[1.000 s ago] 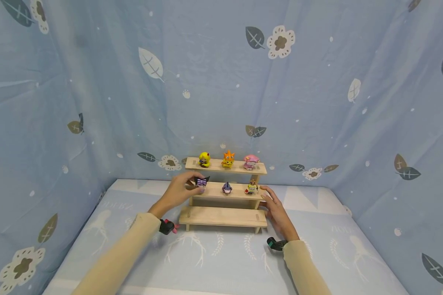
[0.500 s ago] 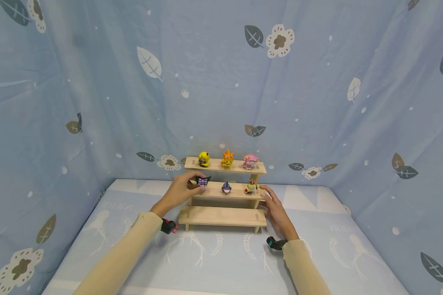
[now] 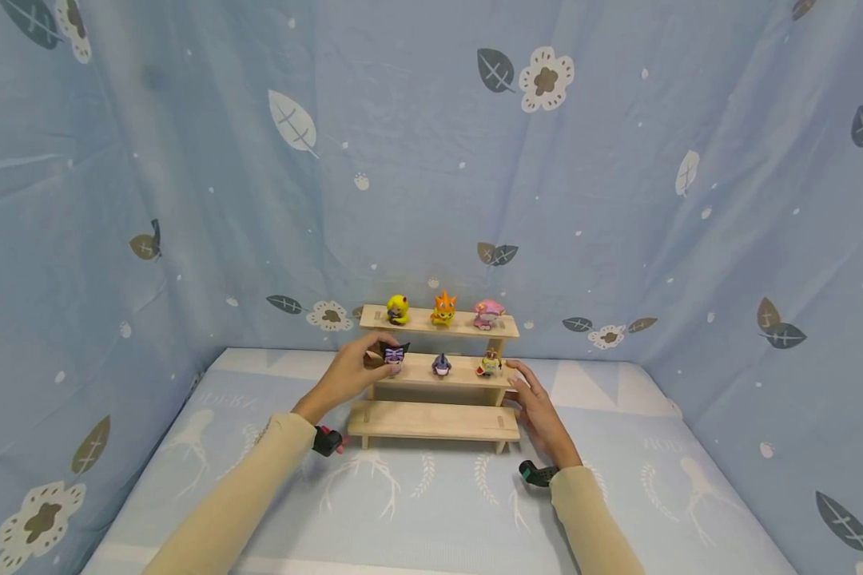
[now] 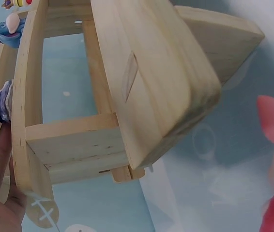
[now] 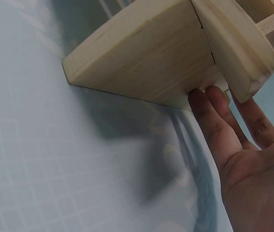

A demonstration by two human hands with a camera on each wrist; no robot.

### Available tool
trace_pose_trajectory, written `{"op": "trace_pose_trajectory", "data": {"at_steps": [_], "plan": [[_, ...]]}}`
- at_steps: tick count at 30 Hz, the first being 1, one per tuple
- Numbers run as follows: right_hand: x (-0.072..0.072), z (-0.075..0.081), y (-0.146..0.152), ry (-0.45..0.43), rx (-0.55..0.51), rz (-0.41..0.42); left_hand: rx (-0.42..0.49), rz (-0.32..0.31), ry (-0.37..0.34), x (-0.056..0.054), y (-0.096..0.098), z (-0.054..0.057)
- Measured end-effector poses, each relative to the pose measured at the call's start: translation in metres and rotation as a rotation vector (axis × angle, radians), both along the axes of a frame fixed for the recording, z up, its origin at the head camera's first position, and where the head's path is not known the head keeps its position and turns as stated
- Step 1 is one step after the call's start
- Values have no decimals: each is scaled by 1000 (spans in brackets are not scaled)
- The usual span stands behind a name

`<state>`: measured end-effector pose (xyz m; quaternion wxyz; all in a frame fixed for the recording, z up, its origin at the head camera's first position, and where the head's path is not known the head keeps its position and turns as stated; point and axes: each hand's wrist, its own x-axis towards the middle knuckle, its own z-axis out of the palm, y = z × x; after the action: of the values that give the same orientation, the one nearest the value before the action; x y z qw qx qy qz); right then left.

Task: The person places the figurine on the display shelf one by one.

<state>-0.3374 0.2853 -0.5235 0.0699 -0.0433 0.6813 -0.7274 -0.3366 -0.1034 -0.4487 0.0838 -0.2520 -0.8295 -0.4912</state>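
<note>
At the left end of the middle step of a wooden three-step display stand [image 3: 431, 421], my left hand [image 3: 347, 374] pinches a small figurine with black pointed ears and a purple bow [image 3: 394, 357]. Part of that figurine [image 4: 1, 102] shows at the left edge of the left wrist view, with fingers next to it. My right hand [image 3: 539, 411] is at the stand's right side, fingers extended. In the right wrist view its fingertips [image 5: 198, 99] touch the wooden side support. On the same step stand a blue-purple donkey-like figurine [image 3: 442, 366] and a yellow figurine with a crown [image 3: 489, 365].
The top step carries a yellow-haired figurine [image 3: 397, 310], an orange spiky one [image 3: 443, 308] and a pink one [image 3: 488, 314]. A patterned pale cloth [image 3: 431, 511] covers the table. Blue printed curtains [image 3: 417, 216] hang behind and at both sides.
The left hand and the purple-bowed figurine have shifted very slightly right along the middle step. The right hand has stayed at the stand's side.
</note>
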Motion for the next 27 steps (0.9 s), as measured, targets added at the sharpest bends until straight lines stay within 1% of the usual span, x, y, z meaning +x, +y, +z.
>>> {"op": "trace_pose_trajectory", "data": {"at_steps": [6,12,19,24,27], "plan": [[-1,0,1,7,-2,10,19,-11,-28,0,-2,2],[-3,-1,1,6,2,2,17,-18,-19,-1,-2,1],[-4,-2,0,13,8,-5,12,-3,7,-3,-1,-1],[-4,-4,1,6,-3,-12,9,18,-3,-1,0,-1],[-4,-5,1,-2,-9,-11,15,18,-20,0,-2,0]]}}
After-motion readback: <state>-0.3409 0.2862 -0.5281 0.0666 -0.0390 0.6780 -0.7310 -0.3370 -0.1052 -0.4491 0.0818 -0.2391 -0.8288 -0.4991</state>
